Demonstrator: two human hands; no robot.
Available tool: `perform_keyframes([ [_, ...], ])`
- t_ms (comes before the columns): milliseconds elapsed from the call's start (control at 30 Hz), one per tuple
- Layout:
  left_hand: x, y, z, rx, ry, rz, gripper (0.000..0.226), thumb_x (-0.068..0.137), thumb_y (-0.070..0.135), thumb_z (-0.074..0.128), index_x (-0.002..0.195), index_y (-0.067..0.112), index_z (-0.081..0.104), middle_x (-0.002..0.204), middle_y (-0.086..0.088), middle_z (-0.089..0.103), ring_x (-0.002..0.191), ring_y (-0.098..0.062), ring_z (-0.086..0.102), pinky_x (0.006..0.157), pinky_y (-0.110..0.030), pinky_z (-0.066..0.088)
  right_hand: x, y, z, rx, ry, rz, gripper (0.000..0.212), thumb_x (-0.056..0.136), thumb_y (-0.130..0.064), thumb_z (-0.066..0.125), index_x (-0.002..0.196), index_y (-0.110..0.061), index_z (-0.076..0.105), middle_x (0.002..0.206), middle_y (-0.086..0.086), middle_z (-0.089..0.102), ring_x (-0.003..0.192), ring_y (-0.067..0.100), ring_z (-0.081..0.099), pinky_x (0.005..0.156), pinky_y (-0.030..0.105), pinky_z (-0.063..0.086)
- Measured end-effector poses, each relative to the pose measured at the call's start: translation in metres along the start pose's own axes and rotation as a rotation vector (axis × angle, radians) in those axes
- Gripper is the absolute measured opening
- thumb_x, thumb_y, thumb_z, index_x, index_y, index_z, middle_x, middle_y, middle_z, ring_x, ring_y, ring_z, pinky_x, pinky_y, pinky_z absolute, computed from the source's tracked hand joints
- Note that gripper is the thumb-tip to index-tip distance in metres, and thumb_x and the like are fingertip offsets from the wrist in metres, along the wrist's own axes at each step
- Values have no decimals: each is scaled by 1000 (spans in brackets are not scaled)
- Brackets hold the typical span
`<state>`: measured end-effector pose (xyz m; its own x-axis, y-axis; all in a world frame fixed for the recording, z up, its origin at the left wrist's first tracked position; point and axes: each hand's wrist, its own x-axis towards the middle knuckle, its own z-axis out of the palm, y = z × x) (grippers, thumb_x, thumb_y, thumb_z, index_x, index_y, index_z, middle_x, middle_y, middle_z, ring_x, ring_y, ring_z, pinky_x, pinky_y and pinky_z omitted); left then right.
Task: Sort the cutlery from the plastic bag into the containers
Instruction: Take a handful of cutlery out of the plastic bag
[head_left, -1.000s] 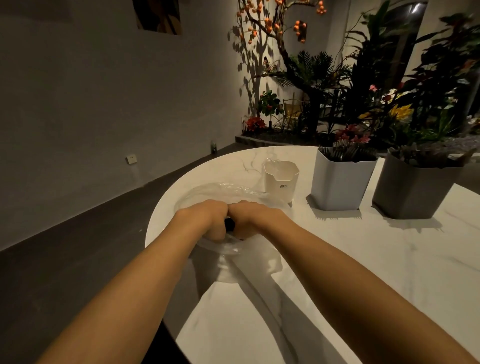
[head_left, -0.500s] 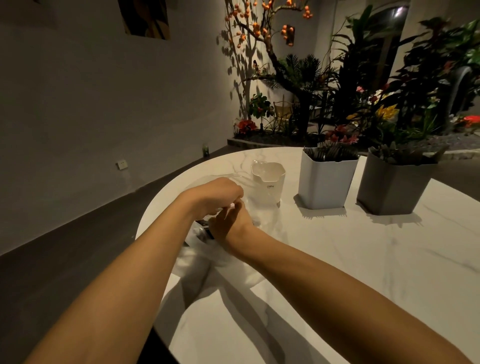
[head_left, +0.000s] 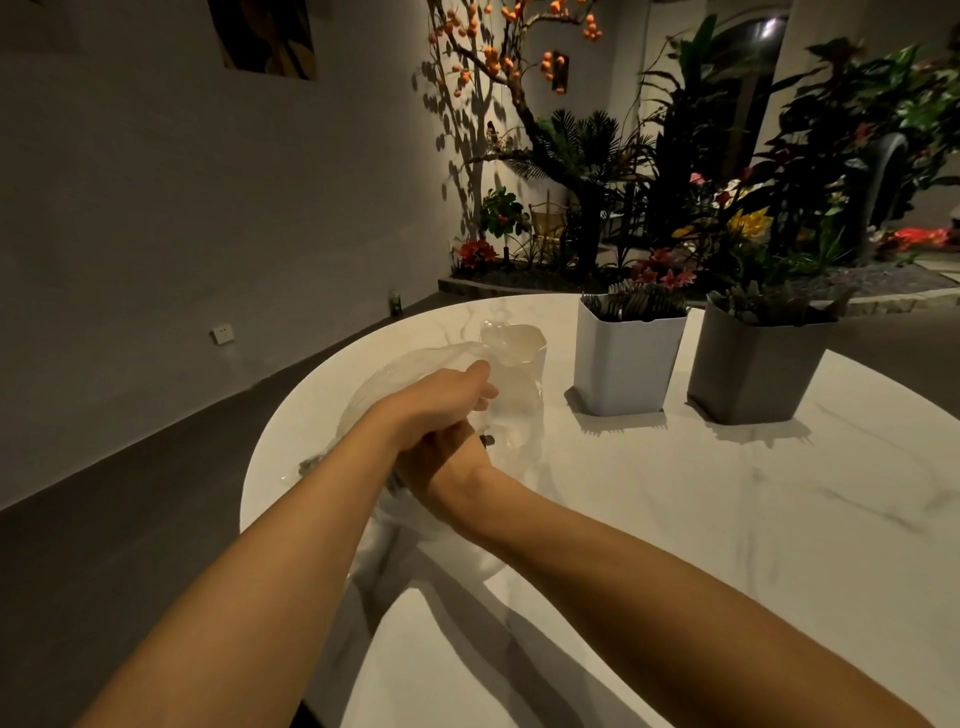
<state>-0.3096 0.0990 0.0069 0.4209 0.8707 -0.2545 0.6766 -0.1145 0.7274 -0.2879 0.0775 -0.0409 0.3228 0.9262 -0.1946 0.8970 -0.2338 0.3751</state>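
A clear plastic bag (head_left: 400, 371) lies crumpled near the left edge of the white marble table (head_left: 675, 519). My left hand (head_left: 452, 392) reaches forward over it and pinches the film at its top. Just beneath that wrist, my right hand (head_left: 441, 460) is partly hidden; its fingers curl round a dark-handled piece of cutlery (head_left: 487, 440) whose end pokes out to the right. More dark cutlery (head_left: 311, 462) shows through the bag by the table edge. A small white cup (head_left: 519, 343) stands behind the bag.
A white container (head_left: 623, 358) with forks and a grey container (head_left: 753, 369) with cutlery stand side by side at the back right. Behind the table are plants and flowers. The table's round edge drops off close to the left of the bag.
My left hand has moved forward and up over the bag, crossing above the right hand. The right hand stayed low at the bag. The view has shifted slightly.
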Motion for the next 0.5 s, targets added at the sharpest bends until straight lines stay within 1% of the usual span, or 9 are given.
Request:
perform_keyframes([
  [33, 1, 0, 2, 10, -11, 9, 55, 108, 56, 20, 138, 32, 60, 143, 8, 60, 126, -18, 48, 114, -38, 32, -11, 7, 8, 16, 59, -94, 57, 96, -50, 61, 119, 2, 57, 117, 27, 60, 117, 41, 54, 114, 46, 37],
  [67, 2, 0, 5, 20, -25, 18, 55, 108, 56, 20, 138, 32, 60, 143, 8, 60, 128, -20, 48, 117, -41, 31, -18, 6, 18, 42, 233, -223, 42, 97, -43, 60, 116, -5, 62, 116, 19, 65, 114, 34, 59, 106, 41, 44],
  [133, 5, -1, 9, 42, -33, 25, 57, 108, 56, 20, 142, 30, 57, 144, 6, 58, 131, -23, 49, 120, -46, 30, -13, 19, 37, 47, 273, -414, 35, 95, -37, 63, 121, -14, 65, 125, 8, 67, 120, 27, 60, 103, 39, 47],
  [200, 8, -5, 10, 51, -27, 19, 57, 107, 58, 21, 142, 31, 57, 144, 5, 58, 131, -24, 50, 120, -47, 30, -8, 13, 3, 21, 117, -67, 68, 84, -54, 72, 129, -7, 55, 136, 14, 58, 136, 34, 47, 117, 44, 33],
  [233, 10, -7, 10, 40, -20, 13, 56, 107, 57, 22, 139, 31, 59, 143, 4, 59, 130, -23, 51, 120, -47, 31, -13, 10, -24, 52, -68, 93, 79, 80, -59, 74, 133, -5, 51, 138, 17, 55, 139, 38, 42, 120, 45, 25],
  [300, 11, -11, 10, -11, 8, 1, 54, 107, 54, 24, 132, 30, 65, 139, 1, 61, 127, -23, 52, 117, -44, 33, -2, 1, -23, 159, -179, -12, 66, 84, -50, 72, 133, -10, 55, 130, 15, 60, 137, 39, 43, 119, 41, 22],
  [400, 12, -15, 10, -73, 28, -17, 53, 109, 50, 24, 128, 27, 68, 136, -3, 61, 120, -23, 53, 102, -37, 36, -17, 14, -25, -26, 23, -11, 32, 98, -33, 56, 126, -18, 65, 113, 13, 66, 127, 34, 53, 113, 39, 26],
  [467, 12, -17, 10, -117, 31, -31, 53, 109, 51, 24, 127, 26, 68, 131, -4, 63, 114, -22, 55, 96, -37, 36, -27, 36, -5, 68, 306, -203, 32, 104, -21, 48, 131, -13, 61, 123, 14, 64, 124, 34, 54, 106, 42, 33],
  [500, 12, -18, 10, -145, 35, -36, 53, 109, 51, 25, 127, 25, 67, 128, -3, 64, 108, -20, 56, 93, -38, 36, -35, 50, 0, 144, 368, -344, 33, 104, -18, 47, 134, -11, 58, 130, 14, 60, 125, 34, 53, 103, 44, 36],
])
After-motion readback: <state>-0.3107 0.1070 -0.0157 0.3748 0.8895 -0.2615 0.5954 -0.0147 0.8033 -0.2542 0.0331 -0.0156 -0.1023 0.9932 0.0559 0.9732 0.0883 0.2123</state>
